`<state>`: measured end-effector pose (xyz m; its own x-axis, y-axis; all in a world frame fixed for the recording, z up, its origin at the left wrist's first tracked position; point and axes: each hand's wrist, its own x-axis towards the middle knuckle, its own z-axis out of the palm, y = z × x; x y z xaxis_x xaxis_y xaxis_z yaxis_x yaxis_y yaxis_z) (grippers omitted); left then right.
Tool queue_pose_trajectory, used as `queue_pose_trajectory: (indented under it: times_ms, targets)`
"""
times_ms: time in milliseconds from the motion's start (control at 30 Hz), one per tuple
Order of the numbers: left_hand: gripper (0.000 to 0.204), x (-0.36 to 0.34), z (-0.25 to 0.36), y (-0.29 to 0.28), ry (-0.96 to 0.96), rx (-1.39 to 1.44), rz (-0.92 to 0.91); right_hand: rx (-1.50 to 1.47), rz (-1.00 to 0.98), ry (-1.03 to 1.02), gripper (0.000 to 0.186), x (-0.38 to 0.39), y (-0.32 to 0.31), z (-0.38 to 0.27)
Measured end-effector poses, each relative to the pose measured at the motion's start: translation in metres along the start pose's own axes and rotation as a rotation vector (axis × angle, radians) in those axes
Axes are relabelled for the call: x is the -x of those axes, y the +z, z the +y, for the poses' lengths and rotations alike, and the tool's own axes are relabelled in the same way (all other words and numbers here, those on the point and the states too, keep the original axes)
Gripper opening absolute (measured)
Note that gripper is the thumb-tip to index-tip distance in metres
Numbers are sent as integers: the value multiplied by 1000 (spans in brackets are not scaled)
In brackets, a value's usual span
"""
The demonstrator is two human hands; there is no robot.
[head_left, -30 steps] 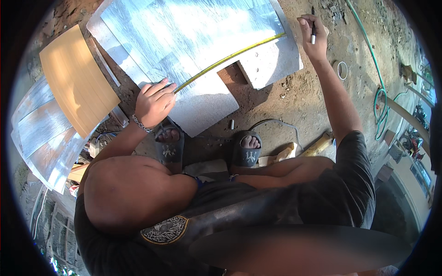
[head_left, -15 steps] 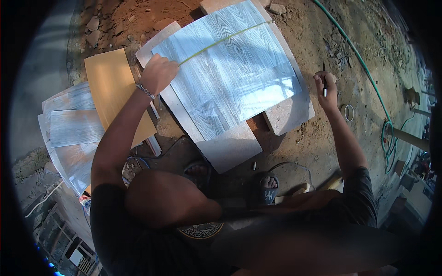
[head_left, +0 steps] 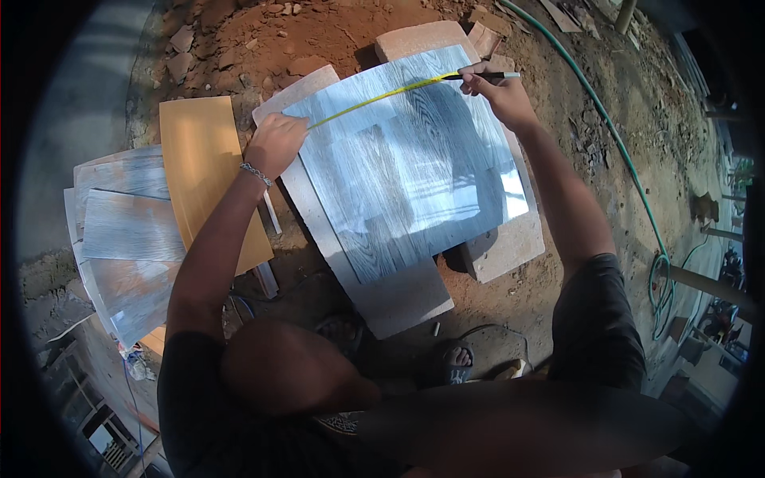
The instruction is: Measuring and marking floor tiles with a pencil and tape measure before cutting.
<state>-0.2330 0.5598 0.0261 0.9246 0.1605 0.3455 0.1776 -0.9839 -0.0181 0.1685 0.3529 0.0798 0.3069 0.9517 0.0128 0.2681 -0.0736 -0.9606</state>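
A glossy grey wood-grain tile (head_left: pixel 398 171) lies across pale slabs. Over its far part runs a yellow measuring tape (head_left: pixel 374 99), stretched from left to right. At the tile's left edge, my left hand (head_left: pixel 276 146) is closed on one end of the tape; whatever sits inside the fist is hidden. My right hand (head_left: pixel 500 93) reaches over the tile's far right side and grips a black pen (head_left: pixel 502 76) with a pale end. The pen's dark tip meets the tape, and the tape's right end cannot be made out beyond it.
A tan board (head_left: pixel 209 175) and several grey wood-grain tiles (head_left: pixel 131 227) are stacked at the left. Pale slabs (head_left: pixel 410 299) stick out from under the tile. Reddish soil (head_left: pixel 263 44) lies beyond, and a green hose (head_left: pixel 594 99) runs down the right side.
My right hand has moved from the tile's right, leftward and away from me, bringing the pen to the tape. My left hand keeps hold of the tape at the left edge. The view has shifted slightly.
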Motion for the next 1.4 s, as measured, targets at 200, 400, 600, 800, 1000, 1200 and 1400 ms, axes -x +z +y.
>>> queue_pose_trajectory:
  times_ms: [200, 400, 600, 800, 1000, 1200, 1400]
  targets:
    - [18, 5, 17, 14, -167, -187, 107, -116, -143, -91, 5, -73, 50, 36]
    - [17, 3, 25, 20, -162, -293, 101, -75, -142, -67, 7, -74, 57, 46]
    - [16, 5, 26, 21, -168, -322, 101, 0, -106, -60, 9, -72, 59, 49]
    - [13, 3, 24, 18, -165, -338, 86, -74, -74, -57, 10, -71, 64, 31]
    - [9, -1, 9, 15, -209, -92, 3, 33, -79, -91, 13, -78, 71, 40]
    - [15, -3, 9, 10, -222, -58, -49, -44, -105, -53, 13, -78, 72, 47]
    - [18, -1, 10, 10, -200, -39, 29, 24, -115, -45, 13, -74, 73, 51]
